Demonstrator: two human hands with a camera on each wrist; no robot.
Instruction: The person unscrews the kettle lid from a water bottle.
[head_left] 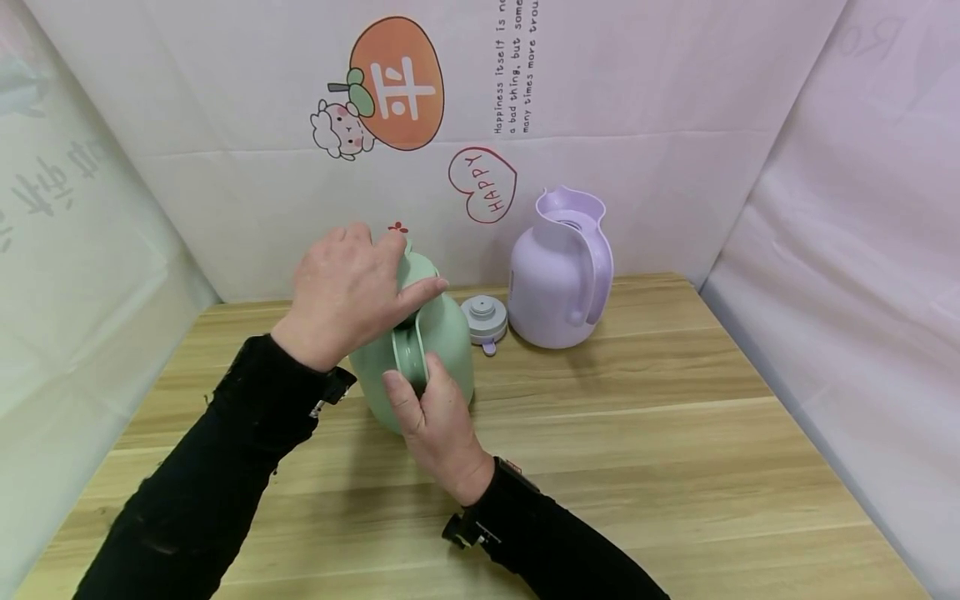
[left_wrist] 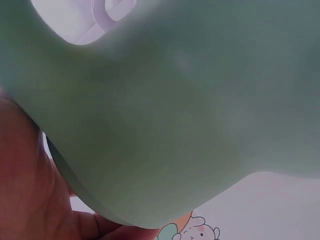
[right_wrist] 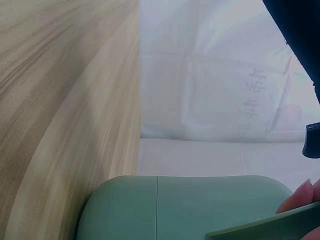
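Green jug [head_left: 453, 342] gripped by its handle [head_left: 410, 358], my other hand over its top [head_left: 417, 268].

To work the top well, I judge, I should hold the handle firmly, set the jug square and press evenly, without tipping it towards the grey stopper [head_left: 483, 315] nearby. The fingers of my right hand [head_left: 444, 429] grip the handle, thumb to one side, forefinger to the other; the jug seems to stand on the counter [head_left: 600, 467], just beyond them. My left hand [head_left: 347, 292] lies across the top; its fingertips are hidden, so I can't tell whether they pinch anything.
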